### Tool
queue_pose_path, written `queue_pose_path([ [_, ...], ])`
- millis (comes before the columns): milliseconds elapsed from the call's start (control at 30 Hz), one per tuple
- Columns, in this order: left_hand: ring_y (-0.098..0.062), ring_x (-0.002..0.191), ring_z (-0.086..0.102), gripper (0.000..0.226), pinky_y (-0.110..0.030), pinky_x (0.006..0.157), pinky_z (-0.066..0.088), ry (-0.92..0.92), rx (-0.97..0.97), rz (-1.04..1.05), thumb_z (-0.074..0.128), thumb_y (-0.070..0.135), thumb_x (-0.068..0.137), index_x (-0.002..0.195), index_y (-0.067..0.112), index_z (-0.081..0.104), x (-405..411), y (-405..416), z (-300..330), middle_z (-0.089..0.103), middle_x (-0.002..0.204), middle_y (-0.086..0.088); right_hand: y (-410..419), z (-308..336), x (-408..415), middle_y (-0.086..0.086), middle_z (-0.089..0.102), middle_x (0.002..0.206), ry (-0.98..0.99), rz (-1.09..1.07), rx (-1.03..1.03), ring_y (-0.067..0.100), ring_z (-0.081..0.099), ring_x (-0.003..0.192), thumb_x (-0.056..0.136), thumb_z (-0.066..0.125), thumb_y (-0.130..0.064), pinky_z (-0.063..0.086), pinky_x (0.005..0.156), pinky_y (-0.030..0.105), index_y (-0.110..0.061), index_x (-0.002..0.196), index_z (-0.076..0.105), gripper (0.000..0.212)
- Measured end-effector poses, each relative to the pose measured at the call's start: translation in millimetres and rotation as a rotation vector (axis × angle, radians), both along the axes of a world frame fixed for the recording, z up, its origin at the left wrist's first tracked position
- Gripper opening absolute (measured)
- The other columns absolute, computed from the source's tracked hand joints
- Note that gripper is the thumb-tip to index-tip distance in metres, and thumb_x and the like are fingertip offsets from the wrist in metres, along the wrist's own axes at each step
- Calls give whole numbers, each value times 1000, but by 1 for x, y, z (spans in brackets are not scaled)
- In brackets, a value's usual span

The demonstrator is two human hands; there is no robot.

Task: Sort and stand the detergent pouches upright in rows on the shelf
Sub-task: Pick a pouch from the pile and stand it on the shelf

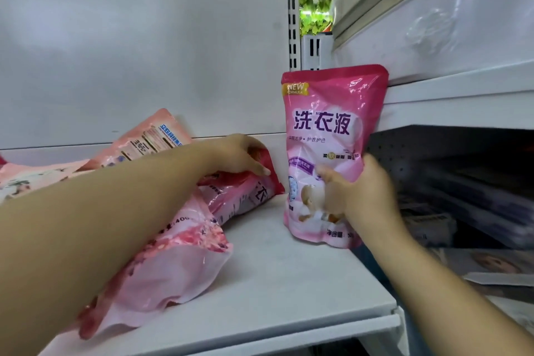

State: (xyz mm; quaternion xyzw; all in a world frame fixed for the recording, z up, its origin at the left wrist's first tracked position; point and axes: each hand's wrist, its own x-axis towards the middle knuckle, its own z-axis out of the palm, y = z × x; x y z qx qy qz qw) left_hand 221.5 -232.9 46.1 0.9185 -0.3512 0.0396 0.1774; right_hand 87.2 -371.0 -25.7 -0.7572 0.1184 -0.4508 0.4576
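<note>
From the head view, my right hand [357, 196] grips the upright pink pouch [329, 136] low at the shelf [289, 283] end to steady it, while my left hand [239, 157] grasps a fallen pouch [248, 191] to stand it alongside.

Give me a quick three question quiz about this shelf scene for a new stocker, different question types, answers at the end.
1. True or false: the pouch held by the right hand is lying flat.
2. Multiple choice: the left hand is on
A. the upright pouch
B. a lying pouch with a dark pink top
C. the shelf edge
3. Fill in: the pile of lying pouches is to the ____ of the upright pouch.

Key: 1 false, it stands upright. 2 B. 3 left.
</note>
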Motion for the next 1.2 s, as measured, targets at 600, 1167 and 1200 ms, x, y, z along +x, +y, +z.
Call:
queue_pose_path([
  [600, -12, 58, 60, 21, -26, 72, 54, 47, -1038, 123, 79, 3, 67, 72, 21, 68, 12, 42, 4, 65, 53, 11, -10, 4, 36, -1, 57, 92, 134, -37, -26, 17, 56, 81, 81, 67, -35, 47, 70, 29, -11, 102, 51, 36],
  [1167, -31, 86, 68, 30, -40, 84, 55, 169, -1734, 171, 74, -2, 70, 99, 2, 70, 27, 65, 6, 71, 91, -18, 7, 13, 94, -5, 61, 85, -36, 289, 174, 8, 57, 77, 84, 64, -24, 44, 65, 20, -9, 104, 57, 26],
  [1200, -30, 84, 68, 30, -38, 83, 56, 173, -1767, 179, 75, -2, 69, 98, 3, 70, 26, 65, 6, 71, 90, -16, 7, 14, 99, -1, 62, 93, -26, 290, 160, 12, 58, 86, 83, 64, -27, 45, 74, 23, -8, 111, 56, 34],
])
